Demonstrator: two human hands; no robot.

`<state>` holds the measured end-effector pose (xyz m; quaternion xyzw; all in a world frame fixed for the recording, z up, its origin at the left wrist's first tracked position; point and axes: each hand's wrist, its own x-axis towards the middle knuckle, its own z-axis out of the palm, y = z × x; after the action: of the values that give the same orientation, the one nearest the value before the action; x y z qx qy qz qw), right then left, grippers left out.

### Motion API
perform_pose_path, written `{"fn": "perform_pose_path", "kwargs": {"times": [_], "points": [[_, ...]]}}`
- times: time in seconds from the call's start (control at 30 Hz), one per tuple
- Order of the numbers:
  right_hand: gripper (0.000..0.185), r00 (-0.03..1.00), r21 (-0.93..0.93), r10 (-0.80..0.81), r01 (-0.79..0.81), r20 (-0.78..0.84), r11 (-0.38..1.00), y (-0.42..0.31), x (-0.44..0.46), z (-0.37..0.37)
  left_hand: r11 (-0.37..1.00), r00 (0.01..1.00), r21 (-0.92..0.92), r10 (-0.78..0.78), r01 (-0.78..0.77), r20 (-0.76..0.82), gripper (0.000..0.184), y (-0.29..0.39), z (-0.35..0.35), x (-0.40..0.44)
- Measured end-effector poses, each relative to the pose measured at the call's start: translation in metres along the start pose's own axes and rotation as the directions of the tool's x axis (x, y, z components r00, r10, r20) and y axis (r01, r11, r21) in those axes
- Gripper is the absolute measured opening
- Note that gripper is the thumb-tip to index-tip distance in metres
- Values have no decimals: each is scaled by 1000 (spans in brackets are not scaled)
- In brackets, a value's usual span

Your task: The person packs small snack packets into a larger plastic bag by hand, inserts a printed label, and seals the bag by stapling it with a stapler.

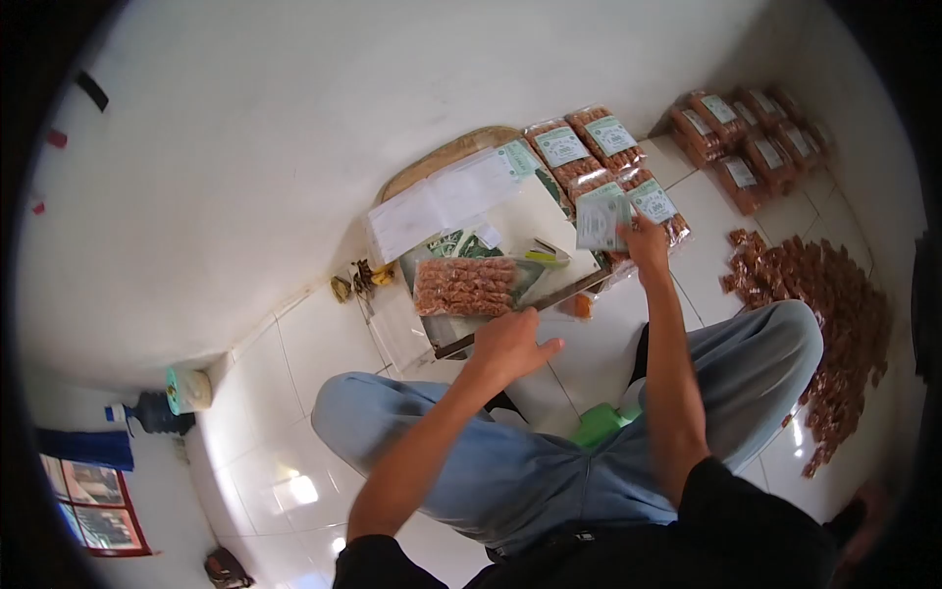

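Observation:
My right hand (643, 243) pinches a small stack of printed labels (599, 224), held over the packs at the right side of a low table. My left hand (510, 348) is at the table's front edge, its thumb apart from the other fingers, and nothing shows in it. Just beyond it, a clear plastic pack of brown, lumpy pieces (465, 286) lies on the low table (525, 218). No label shows on that pack's upper face. A yellow-green tool (546, 257), perhaps a cutter or stapler, lies to the pack's right.
Labelled packs (562, 149) stand beside the table, with more stacked (741, 177) in the corner. Loose brown packets (824, 314) are heaped on the right floor. White sheets (442, 204) cover the table's back. Bananas (365, 280) lie left; a green object (597, 425) is between my legs.

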<state>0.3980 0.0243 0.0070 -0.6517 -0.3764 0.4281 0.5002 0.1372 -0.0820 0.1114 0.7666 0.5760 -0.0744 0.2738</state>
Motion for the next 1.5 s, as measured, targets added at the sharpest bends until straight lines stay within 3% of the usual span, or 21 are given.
{"fn": "perform_pose_path", "kwargs": {"times": [0.03, 0.1, 0.13, 0.2, 0.23, 0.3, 0.4, 0.47, 0.57, 0.63, 0.67, 0.7, 0.77, 0.9, 1.0, 1.17, 1.27, 1.33, 1.43, 1.5], "points": [[30, 999, -21, -24, 24, -21, 999, 26, -13, -9, 1000, 1000, 18, 4, -4, 5, 58, 3, 8, 3], [33, 976, 226, 214, -201, -38, 953, 38, -60, -17, 989, 987, -7, -150, 150, -58, 55, 11, 29, 6], [33, 964, 283, 268, -256, -2, 924, 43, -75, -17, 988, 987, 5, -151, 151, -60, 55, 15, 39, 9], [32, 938, 309, 344, -342, 49, 887, 48, -87, -13, 966, 962, -159, -229, 205, -148, 50, 24, 61, 15], [32, 938, 315, 343, -341, 50, 886, 47, -87, -9, 967, 962, -154, -228, 205, -150, 50, 30, 72, 21], [32, 947, 314, 296, -322, 127, 893, 46, -86, -1, 918, 902, -223, -375, 328, -215, 47, 39, 92, 30], [33, 935, 292, 293, -342, 200, 893, 54, -83, 11, 884, 826, -331, -440, 330, -352, 43, 49, 111, 30], [34, 926, 297, 301, -361, 230, 884, 58, -83, 16, 870, 821, -376, -452, 319, -349, 41, 53, 120, 23], [33, 958, 192, 212, -248, 191, 950, 81, -67, 12, 858, 809, -418, -461, 300, -366, 38, 57, 128, 12], [37, 992, -145, 105, -94, 71, 985, 85, -54, 7, 846, 792, -449, -474, 288, -385, 39, 57, 133, 10], [41, 975, -129, 220, -216, 20, 968, 70, -60, -1, 845, 792, -449, -475, 290, -383, 39, 57, 133, 11], [41, 974, -132, 224, -219, 19, 967, 62, -63, -5, 836, 793, -456, -488, 305, -365, 41, 59, 131, 13], [41, 929, 99, 322, -343, 183, 934, 55, -63, -9, 823, 794, -471, -503, 319, -342, 42, 63, 129, 20], [36, 955, 30, 204, -215, 215, 976, 92, -50, 10, 795, 798, -479, -538, 371, -274, 40, 67, 126, 37], [32, 870, 284, 266, -402, 416, 871, 79, -57, 27, 785, 787, -513, -541, 346, -296, 38, 58, 133, 37], [31, 721, 328, 301, -592, 624, 737, 76, -49, 48, 765, 746, -585, -550, 269, -375, 31, 38, 129, 28], [31, 638, 262, 296, -631, 711, 731, 71, -44, 56, 850, 502, -521, -484, 76, -717, 23, 2, 120, 38], [31, 605, 216, 297, -630, 739, 746, 68, -44, 61, 912, 370, -407, -395, 49, -841, 27, -30, 99, 47], [37, 513, 159, 286, -660, 810, 734, 68, -45, 70, 888, 309, -454, -454, 77, -835, 39, -73, 87, 58], [42, 444, 154, 263, -706, 856, 691, 67, -48, 77, 841, 324, -487, -540, 235, -777, 52, -90, 81, 64]]}}
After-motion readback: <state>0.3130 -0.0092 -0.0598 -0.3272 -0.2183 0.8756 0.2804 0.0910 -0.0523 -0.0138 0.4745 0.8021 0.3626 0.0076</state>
